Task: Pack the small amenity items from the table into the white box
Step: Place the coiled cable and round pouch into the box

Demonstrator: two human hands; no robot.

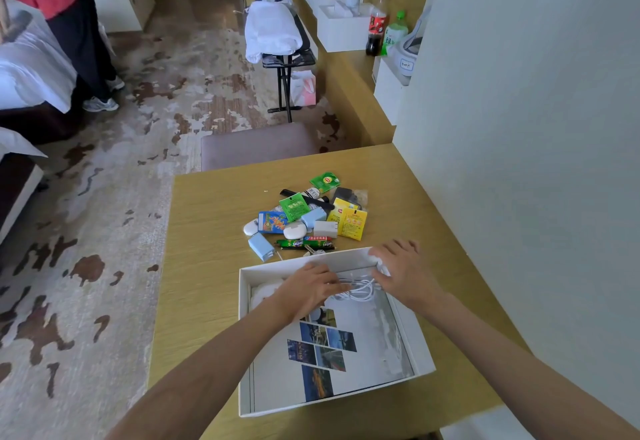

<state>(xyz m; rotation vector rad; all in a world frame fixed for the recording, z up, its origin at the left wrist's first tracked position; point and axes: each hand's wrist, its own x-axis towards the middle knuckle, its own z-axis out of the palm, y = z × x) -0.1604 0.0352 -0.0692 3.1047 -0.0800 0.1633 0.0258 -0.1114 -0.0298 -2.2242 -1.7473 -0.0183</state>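
Note:
The white box lies open on the wooden table, a printed sheet with photos on its floor. Both hands are inside its far end. My left hand presses down on a coiled white cable, fingers bent over it. My right hand rests by the far right corner, touching the cable and something white there. A round white item sits at the box's far left. Beyond the box lies a pile of amenity items: green and yellow tea sachets, blue and white small boxes, a comb, candy sticks.
A padded stool stands at the table's far edge. A wall runs along the right. Further back is a long counter with white boxes and two bottles, a luggage rack with white towels, and a person in red by a bed.

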